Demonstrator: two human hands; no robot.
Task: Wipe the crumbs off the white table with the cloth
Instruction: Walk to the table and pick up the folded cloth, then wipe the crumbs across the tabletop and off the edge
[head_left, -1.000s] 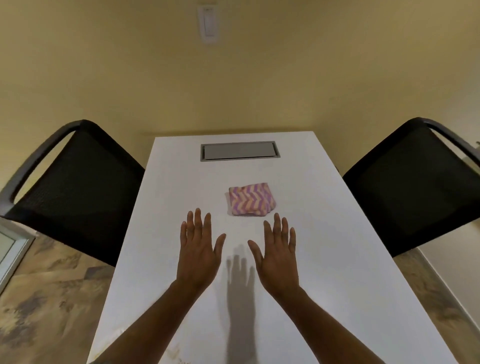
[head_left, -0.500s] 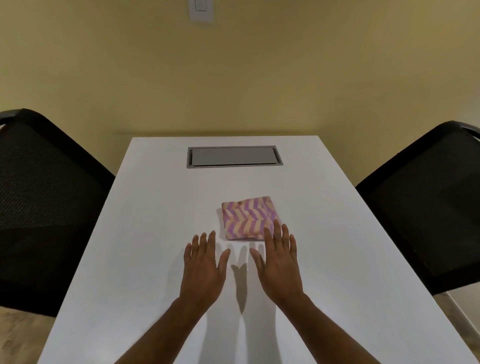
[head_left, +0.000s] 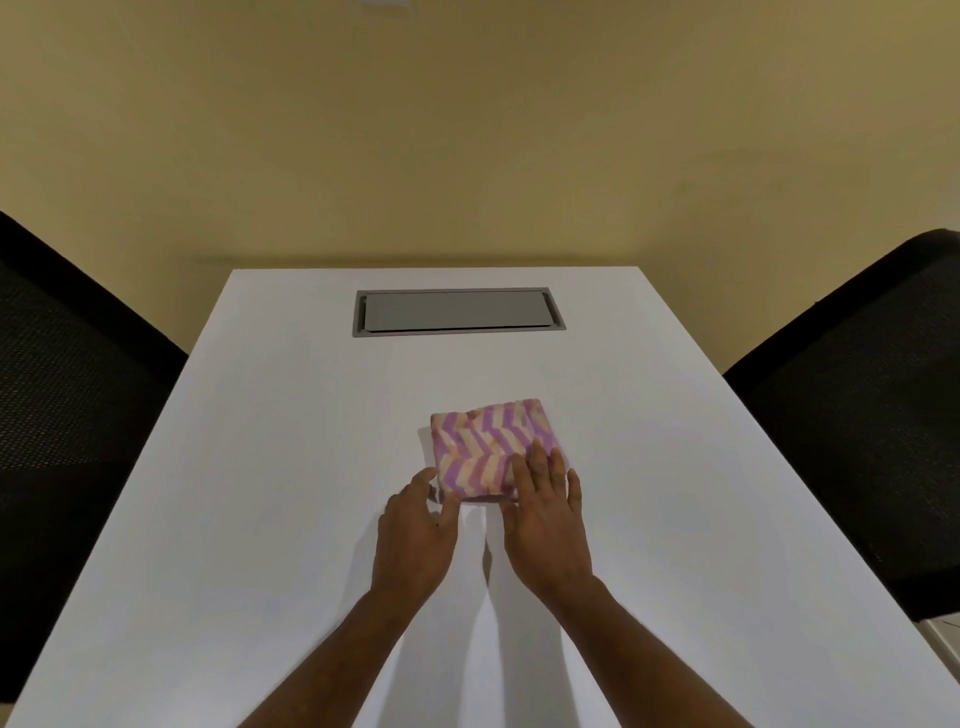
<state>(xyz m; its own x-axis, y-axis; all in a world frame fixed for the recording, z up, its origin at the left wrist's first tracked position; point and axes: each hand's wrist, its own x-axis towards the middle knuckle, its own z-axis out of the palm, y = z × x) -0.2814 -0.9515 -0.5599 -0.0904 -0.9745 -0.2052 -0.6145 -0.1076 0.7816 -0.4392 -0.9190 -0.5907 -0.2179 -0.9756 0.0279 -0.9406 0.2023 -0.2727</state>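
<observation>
A folded cloth (head_left: 485, 444) with purple and peach zigzag stripes lies in the middle of the white table (head_left: 291, 467). My right hand (head_left: 548, 519) lies flat with its fingertips resting on the cloth's near right corner. My left hand (head_left: 415, 535) is at the cloth's near left corner, its fingers curled and its thumb against the cloth's edge. Neither hand has lifted the cloth. I can make out no crumbs on the table.
A grey rectangular hatch (head_left: 457, 312) is set into the table's far end. A black mesh chair (head_left: 67, 415) stands at the left and another black chair (head_left: 862, 415) at the right. A yellow wall rises behind the table.
Both hands have moved forward from the bare table to the cloth's near edge. The left fingers have curled. The view has shifted closer to the table.
</observation>
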